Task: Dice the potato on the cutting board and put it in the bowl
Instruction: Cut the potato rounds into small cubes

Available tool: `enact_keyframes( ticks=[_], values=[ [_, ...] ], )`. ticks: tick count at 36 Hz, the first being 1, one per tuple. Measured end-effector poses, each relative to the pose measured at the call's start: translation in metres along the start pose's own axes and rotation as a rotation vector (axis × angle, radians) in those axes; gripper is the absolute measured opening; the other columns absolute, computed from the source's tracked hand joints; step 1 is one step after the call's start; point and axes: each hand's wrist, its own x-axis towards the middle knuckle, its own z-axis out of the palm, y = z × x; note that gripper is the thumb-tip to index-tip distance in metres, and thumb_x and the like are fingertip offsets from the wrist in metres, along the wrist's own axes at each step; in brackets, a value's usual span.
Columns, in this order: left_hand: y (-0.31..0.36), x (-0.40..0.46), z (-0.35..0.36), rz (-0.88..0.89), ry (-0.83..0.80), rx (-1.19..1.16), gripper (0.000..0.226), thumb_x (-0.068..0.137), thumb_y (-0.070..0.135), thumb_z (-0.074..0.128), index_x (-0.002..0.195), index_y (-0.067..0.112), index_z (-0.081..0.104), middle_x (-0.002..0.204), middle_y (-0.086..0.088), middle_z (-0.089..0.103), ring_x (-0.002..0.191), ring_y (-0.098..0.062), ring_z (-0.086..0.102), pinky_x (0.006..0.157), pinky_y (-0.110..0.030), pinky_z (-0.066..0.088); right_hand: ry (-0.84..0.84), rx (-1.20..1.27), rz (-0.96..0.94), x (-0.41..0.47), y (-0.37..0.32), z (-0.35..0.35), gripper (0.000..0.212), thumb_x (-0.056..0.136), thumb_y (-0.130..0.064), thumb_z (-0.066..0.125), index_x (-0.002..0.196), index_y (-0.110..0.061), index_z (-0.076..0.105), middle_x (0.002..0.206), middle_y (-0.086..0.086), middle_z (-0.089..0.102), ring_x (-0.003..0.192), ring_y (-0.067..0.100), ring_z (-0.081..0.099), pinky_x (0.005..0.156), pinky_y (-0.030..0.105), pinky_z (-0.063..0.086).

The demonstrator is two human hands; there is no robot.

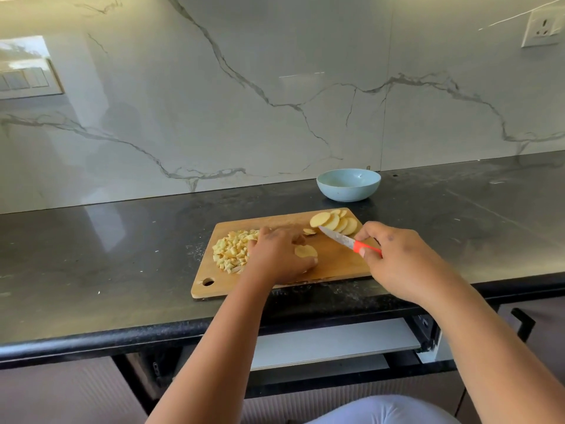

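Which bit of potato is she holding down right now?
The single round slice under her left hand, mid-board. The other slices lie fanned at the far corner; the diced pile sits left.

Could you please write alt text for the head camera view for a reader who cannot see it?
A person's left hand holds a potato slice on a wooden cutting board while the right hand grips an orange-handled knife. Diced potato is piled on the board's left, uncut slices lie at its far right, and a blue bowl sits behind on the dark counter.

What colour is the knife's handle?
The knife handle is bright orange-red, seen in the head view.
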Motion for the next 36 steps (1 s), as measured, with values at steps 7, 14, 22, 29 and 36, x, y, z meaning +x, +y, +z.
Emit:
enact_keyframes(
  ticks=[7,14,22,29,36],
  values=[
    [0.001,-0.021,0.001,0.037,0.242,-0.042,0.022,0.093,0.027,0.054,0.106,0.035,0.071,0.116,0.019,0.064,0.115,-0.016,0.038,0.084,-0.032,0.020,-0.002,-0.022,-0.044,-0.014,-0.017,0.004,0.014,0.099,-0.023,0.049,0.105,-0.029,0.061,0.078,-0.009,0.052,0.059,0.005,0.049,0.044,0.015,0.030],
    [-0.003,-0.026,0.009,0.071,0.180,0.027,0.028,0.092,0.028,0.050,0.111,0.036,0.070,0.119,0.018,0.064,0.117,-0.018,0.038,0.093,-0.039,0.026,-0.066,-0.051,0.009,-0.022,-0.029,0.012,0.009,0.093,-0.015,0.055,0.096,-0.022,0.060,0.078,-0.003,0.053,0.063,0.011,0.050,0.049,0.021,0.036],
    [-0.014,-0.026,0.009,0.111,0.175,0.033,0.032,0.095,0.053,0.050,0.118,0.040,0.067,0.111,0.017,0.067,0.110,-0.016,0.040,0.084,-0.036,0.024,-0.082,-0.114,0.005,-0.032,-0.037,0.012,0.011,0.091,-0.012,0.052,0.090,-0.023,0.052,0.074,-0.007,0.046,0.061,0.008,0.044,0.047,0.020,0.030],
    [-0.008,-0.026,0.004,0.122,0.158,0.098,0.032,0.099,0.050,0.045,0.120,0.039,0.065,0.118,0.014,0.066,0.122,-0.017,0.037,0.092,-0.038,0.023,-0.096,-0.125,0.033,-0.016,-0.055,0.043,0.016,0.091,-0.005,0.049,0.091,-0.020,0.042,0.072,-0.004,0.045,0.059,0.008,0.044,0.045,0.020,0.028],
    [-0.015,-0.028,0.010,0.138,0.193,0.026,0.031,0.097,0.050,0.046,0.118,0.039,0.067,0.106,0.015,0.069,0.113,-0.015,0.039,0.087,-0.035,0.023,-0.146,-0.181,0.027,-0.037,-0.046,0.011,0.015,0.088,-0.006,0.050,0.091,-0.020,0.052,0.075,-0.003,0.047,0.063,0.011,0.047,0.048,0.023,0.033]
  ],
)
